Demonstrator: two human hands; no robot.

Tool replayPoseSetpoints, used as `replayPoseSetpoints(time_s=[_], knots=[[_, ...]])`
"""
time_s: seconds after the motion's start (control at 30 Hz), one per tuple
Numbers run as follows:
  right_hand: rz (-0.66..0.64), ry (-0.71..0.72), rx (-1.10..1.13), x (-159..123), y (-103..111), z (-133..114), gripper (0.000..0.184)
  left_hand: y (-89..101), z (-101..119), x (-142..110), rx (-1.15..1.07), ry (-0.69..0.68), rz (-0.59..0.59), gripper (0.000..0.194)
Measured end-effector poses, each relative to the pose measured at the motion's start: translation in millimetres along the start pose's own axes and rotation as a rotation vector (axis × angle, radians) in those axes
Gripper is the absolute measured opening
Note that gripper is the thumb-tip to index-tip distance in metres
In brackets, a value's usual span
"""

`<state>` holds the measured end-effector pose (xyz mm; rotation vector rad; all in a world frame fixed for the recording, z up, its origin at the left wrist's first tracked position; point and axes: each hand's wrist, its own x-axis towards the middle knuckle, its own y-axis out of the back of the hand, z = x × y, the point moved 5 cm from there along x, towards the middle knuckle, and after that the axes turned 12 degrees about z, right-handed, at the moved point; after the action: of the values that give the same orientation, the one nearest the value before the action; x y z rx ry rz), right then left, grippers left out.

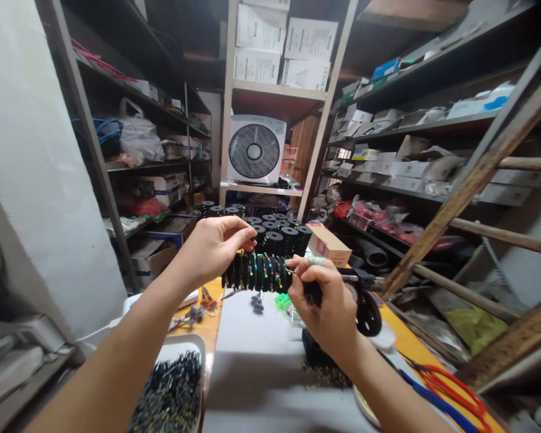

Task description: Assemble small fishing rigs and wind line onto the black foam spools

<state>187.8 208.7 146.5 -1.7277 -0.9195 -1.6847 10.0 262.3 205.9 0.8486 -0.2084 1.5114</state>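
Observation:
A black ribbed spool (256,270) with small coloured beads along its grooves lies horizontally in front of me, on the shaft of a black winding device (367,310). My left hand (223,243) is at the spool's upper left, thumb and fingers pinched together; what they hold, if anything, is too small to see. At the spool's right end is my right hand (322,294), thumb and index finger closed around something thin that I cannot make out. A band of greenish tape (316,260) wraps one of its fingers.
Several black spools (275,236) stand behind, beside a cardboard box (328,243). A white tray (202,361) of small dark parts lies front left. Red-handled pliers or scissors (455,385) lie right. Shelves, a box fan (256,149) and a wooden ladder (469,174) surround the table.

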Motion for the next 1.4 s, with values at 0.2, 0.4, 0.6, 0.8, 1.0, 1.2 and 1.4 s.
replayPoseSetpoints(time_s=[0.2, 0.4, 0.6, 0.8, 1.0, 1.2, 1.4], knots=[[0.012, -0.011, -0.002, -1.8, -0.5, 0.9, 0.031, -4.4, -2.5, 11.4, -0.032, 0.065, 0.027, 0.022], [0.018, -0.007, -0.005, -1.3, -0.7, 0.5, 0.030, -16.3, -11.5, 25.2, -0.103, 0.161, 0.008, 0.020], [0.020, -0.008, 0.005, 0.1, -0.7, -0.9, 0.030, -11.0, -1.9, 12.2, -0.020, 0.063, -0.001, 0.026], [0.022, 0.006, -0.014, -0.6, -0.6, -0.6, 0.030, -7.9, 14.4, -13.7, 0.155, -0.243, 0.014, 0.022], [0.024, 0.015, -0.018, 0.2, -4.0, 3.9, 0.031, -12.8, 2.0, -40.4, 0.103, -0.597, 0.064, 0.006], [-0.001, -0.134, 0.037, 16.0, -11.7, 18.9, 0.022, -14.6, -22.9, -41.6, 0.072, -0.678, 0.055, 0.034], [-0.182, -0.250, 0.084, 36.9, -17.8, 25.6, 0.014, -14.3, -32.1, -30.5, 0.025, -0.589, -0.045, 0.051]])
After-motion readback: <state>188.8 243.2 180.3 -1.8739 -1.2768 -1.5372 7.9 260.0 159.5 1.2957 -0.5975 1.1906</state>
